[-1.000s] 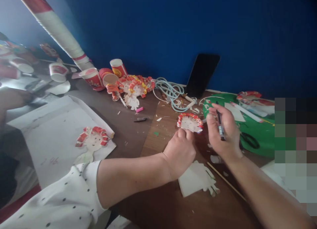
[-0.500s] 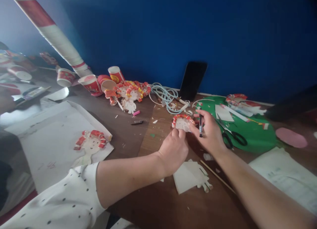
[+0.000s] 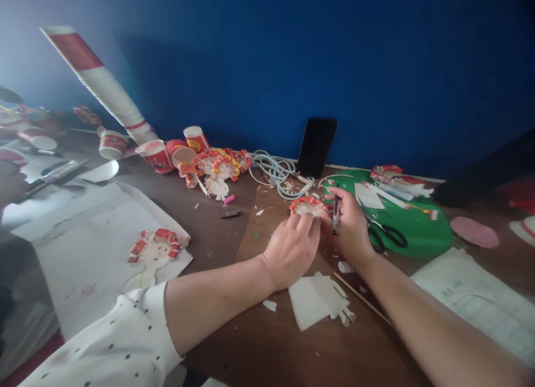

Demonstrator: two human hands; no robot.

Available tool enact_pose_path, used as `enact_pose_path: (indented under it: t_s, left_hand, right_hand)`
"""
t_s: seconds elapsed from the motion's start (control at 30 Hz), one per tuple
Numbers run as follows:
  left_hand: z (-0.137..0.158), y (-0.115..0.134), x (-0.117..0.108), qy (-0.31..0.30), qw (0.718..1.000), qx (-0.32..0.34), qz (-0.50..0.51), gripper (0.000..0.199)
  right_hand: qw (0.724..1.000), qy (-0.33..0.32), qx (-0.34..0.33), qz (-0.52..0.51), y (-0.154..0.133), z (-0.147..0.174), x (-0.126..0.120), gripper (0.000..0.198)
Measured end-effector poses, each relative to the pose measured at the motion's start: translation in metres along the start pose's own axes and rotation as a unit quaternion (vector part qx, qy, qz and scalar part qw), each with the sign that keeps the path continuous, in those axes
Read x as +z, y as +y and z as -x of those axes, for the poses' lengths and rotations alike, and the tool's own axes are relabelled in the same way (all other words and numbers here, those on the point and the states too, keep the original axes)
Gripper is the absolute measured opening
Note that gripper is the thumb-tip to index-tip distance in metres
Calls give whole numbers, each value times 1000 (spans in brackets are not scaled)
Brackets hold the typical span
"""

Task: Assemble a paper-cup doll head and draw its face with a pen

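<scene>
A paper doll head (image 3: pixel 306 207) with a drawn face and a curled red-and-white paper rim lies before me on the brown table. Bent over its lower edge, my left hand (image 3: pixel 292 243) grips it; the fingertips are partly hidden. My right hand (image 3: pixel 352 225) meets it from the other side, with a dark pen (image 3: pixel 335 215) held upright along the fingers. Below both hands lie a white paper piece (image 3: pixel 311 300) with cut-out strips and a thin wooden stick (image 3: pixel 361 299).
Black-handled scissors (image 3: pixel 393 235) rest on a green sheet (image 3: pixel 434 231) at right. Behind are a phone (image 3: pixel 316 147), a pale blue cable (image 3: pixel 271 167), paper cups (image 3: pixel 154 155) and more paper dolls (image 3: pixel 219 169). Another doll (image 3: pixel 154 247) lies on white paper (image 3: pixel 96 231). A person's hand shows at far left.
My left hand has opened out of its fist-like bend and its fingers now reach farther over the doll head. The whole view has shifted slightly. The pen stays in my right hand.
</scene>
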State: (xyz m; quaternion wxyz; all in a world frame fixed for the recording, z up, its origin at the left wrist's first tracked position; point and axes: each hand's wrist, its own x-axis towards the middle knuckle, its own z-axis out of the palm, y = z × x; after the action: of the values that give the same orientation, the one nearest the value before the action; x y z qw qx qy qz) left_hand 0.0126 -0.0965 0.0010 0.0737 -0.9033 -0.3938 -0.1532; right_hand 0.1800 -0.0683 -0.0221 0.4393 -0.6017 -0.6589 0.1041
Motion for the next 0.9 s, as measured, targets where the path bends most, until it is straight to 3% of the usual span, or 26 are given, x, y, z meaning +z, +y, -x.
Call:
enact_pose_path:
  t_s: [0.1,0.2,0.3,0.43,0.53,0.63,0.9]
  left_hand:
    - [-5,-11,4,131,985,-56,97,39]
    - [-11,-22,17,210,950,-141,184,59]
    - [-19,-30,31,187,897,-257,306,77]
    - [-29,-37,38,113,764,-357,526,82]
    - [-36,-41,39,81,671,-377,633,78]
    - [-41,-42,41,78,608,-368,700,66]
    - [-45,-40,34,104,574,-382,717,49]
  right_hand:
    - [1000,22,6,-16,-2,0,-1,53]
    - [998,49,-15,-27,-5,-1,-1,51]
    - [996,83,-23,-32,-7,-1,0,49]
    - [994,98,-14,-45,-12,-1,1,47]
    - [993,103,-13,-54,-15,-2,1,46]
    - [993,93,-3,-71,-16,-4,1,46]
    - [985,13,85,-150,-8,-9,-3,56]
